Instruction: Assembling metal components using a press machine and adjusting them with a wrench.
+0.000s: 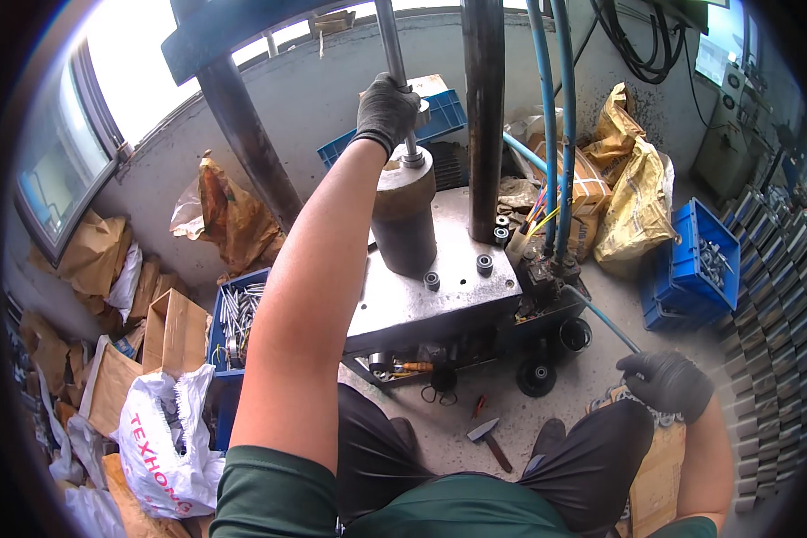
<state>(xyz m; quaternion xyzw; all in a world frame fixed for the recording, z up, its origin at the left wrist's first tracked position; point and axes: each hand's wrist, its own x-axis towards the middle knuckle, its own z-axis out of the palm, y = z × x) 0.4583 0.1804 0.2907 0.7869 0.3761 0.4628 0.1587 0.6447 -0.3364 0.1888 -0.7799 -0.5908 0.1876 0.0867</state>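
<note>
My left hand (387,112), in a dark knit glove, is closed around an upright metal rod (390,40). A small shiny round metal part (423,113) shows just right of its fingers; I cannot tell whether the hand touches it. The rod's lower end meets the top of a thick dark metal cylinder (405,224), which stands on the steel press table (394,309). At the lower right, my right hand (668,386), also gloved, grips the end of a thin blue lever (605,321). That lever runs to a dark hydraulic valve block (547,269) beside the table.
Small bearings (484,264) sit on the table's right side. Press columns (484,117) and blue hoses (565,134) rise behind. A hammer (490,443) lies between my feet. Blue crates (690,264) stand right, near stacked metal bars (776,332); a blue bin of metal pins (239,323) is left.
</note>
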